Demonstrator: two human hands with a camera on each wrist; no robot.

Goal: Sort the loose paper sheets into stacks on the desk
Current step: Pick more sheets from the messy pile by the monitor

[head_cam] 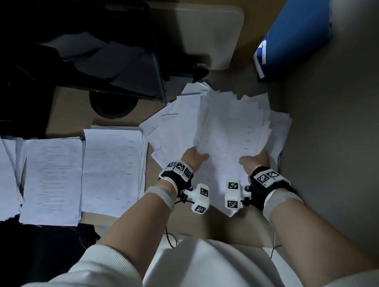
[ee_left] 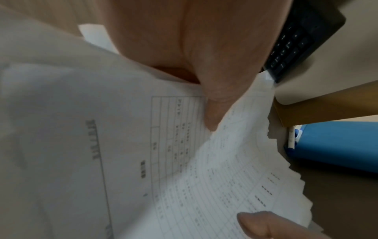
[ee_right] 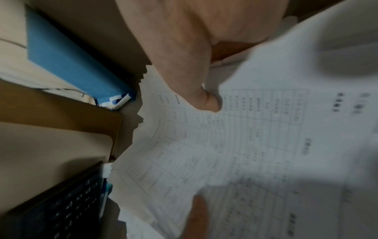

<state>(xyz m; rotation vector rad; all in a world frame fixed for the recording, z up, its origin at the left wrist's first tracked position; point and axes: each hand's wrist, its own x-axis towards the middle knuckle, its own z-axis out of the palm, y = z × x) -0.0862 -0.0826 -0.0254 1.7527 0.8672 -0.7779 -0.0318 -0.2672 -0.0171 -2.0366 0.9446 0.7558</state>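
Left hand (head_cam: 193, 158) and right hand (head_cam: 254, 161) each pinch, thumb on top, near edge of fanned bundle of printed sheets (head_cam: 229, 131), lifted over desk's (head_cam: 71, 104) right end. Judgement: tap edges square, keep grip even, lower beside finished stacks (head_cam: 112, 167).

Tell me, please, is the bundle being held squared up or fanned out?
Fanned out: the bundle shows staggered sheet corners along its far edge, held by both hands.
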